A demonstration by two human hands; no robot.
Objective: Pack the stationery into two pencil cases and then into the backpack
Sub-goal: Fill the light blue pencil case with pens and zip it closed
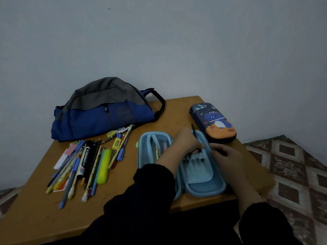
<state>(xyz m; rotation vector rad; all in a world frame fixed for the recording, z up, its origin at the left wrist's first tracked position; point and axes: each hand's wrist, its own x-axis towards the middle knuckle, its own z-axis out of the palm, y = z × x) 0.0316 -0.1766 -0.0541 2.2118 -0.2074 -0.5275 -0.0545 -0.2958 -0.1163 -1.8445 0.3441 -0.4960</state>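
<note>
A light blue pencil case (201, 183) lies open flat on the wooden table (123, 200), with a few pens in its left mesh half. My left hand (185, 140) reaches across it and grips a dark pen (194, 132), tip down at the elastic loops in the right half. My right hand (227, 156) rests on the case's right edge, fingers curled on the rim. A closed dark blue dinosaur pencil case (213, 122) lies behind. Several pens, markers and highlighters (88, 161) lie spread at the left. The blue and grey backpack (104, 110) sits at the back left.
The table stands against a plain wall. A patterned rug (292, 174) covers the floor to the right, close beyond the table's right edge. A small green eraser (137, 145) lies just left of the open case.
</note>
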